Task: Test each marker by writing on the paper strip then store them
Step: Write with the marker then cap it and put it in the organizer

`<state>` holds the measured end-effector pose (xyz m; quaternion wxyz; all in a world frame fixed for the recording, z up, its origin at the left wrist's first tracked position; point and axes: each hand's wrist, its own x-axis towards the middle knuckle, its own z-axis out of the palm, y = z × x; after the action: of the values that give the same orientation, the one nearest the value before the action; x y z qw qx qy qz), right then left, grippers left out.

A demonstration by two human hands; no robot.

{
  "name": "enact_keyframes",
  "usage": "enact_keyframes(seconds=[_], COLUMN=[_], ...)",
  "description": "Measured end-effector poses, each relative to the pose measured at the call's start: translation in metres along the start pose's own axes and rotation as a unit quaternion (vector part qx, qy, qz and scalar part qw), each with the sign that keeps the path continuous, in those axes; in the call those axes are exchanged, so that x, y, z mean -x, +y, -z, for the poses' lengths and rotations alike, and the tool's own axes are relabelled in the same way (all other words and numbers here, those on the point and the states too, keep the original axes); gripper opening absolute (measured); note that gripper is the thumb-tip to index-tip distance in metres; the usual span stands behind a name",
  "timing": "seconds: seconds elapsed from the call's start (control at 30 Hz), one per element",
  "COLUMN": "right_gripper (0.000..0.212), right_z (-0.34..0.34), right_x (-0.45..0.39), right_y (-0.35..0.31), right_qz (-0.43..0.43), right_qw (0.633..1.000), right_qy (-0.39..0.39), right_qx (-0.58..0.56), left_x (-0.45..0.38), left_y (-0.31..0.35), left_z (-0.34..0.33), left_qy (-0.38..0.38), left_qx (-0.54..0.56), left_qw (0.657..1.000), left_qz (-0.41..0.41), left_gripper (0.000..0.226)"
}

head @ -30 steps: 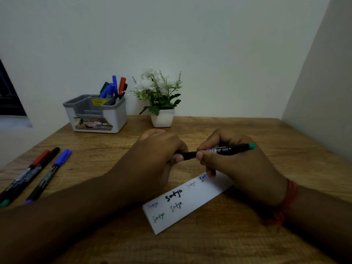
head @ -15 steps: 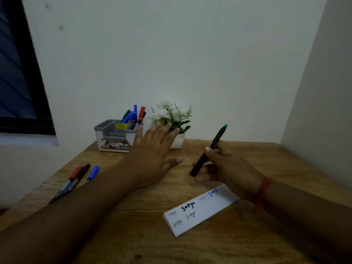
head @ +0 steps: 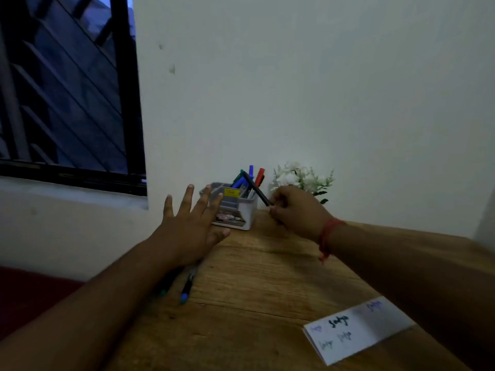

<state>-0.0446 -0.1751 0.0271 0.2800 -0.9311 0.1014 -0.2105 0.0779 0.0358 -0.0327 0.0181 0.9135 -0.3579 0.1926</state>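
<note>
Markers fill organizer — wooden desk (white wall, seemingly dim).

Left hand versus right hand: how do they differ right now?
The left hand is open, fingers spread, holding nothing; the right hand pinches a black marker. The left hovers beside the organizer; the right tilts the marker toward it. Both are raised above the table.
</note>
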Motion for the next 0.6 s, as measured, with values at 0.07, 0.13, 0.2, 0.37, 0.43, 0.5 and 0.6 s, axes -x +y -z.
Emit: enact_keyframes(seconds=[0.07, 0.13, 0.2, 0.37, 0.43, 0.5, 0.6], right_gripper=[0.011, 0.011, 0.013, 0.018, 0.017, 0.014, 0.01], right_z=[-0.009, -0.017, -0.023, -0.034, -0.039, -0.043, -0.053], right_x=[-0.024, -0.046, -0.064, -0.091, -0.101, -0.109, -0.119], right_y=[-0.018, -0.034, -0.049, -0.07, -0.077, -0.084, -0.097], right_qz=[0.032, 0.06, 0.076, 0.083, 0.094, 0.104, 0.106], right_qw=[0.998, 0.992, 0.984, 0.965, 0.96, 0.959, 0.96], right_qy=[0.038, 0.054, 0.046, 0.014, 0.017, 0.025, 0.028], right_qx=[0.038, 0.095, 0.156, 0.247, 0.261, 0.261, 0.259], left_x=[-0.001, -0.002, -0.001, 0.0, 0.0, -0.001, 0.0], left_y=[-0.006, -0.008, -0.012, -0.018, -0.019, -0.02, -0.025], left_z=[-0.002, -0.002, -0.001, 0.003, 0.006, 0.007, 0.006], left_qy=[-0.035, -0.05, -0.063, -0.085, -0.091, -0.101, -0.117], left_qx=[0.017, 0.023, 0.026, 0.03, 0.031, 0.033, 0.027], left_qw=[0.999, 0.998, 0.997, 0.995, 0.995, 0.994, 0.992], left_qz=[0.021, 0.022, 0.025, 0.032, 0.031, 0.031, 0.037], left_gripper=[0.081, 0.086, 0.086, 0.08, 0.079, 0.079, 0.08])
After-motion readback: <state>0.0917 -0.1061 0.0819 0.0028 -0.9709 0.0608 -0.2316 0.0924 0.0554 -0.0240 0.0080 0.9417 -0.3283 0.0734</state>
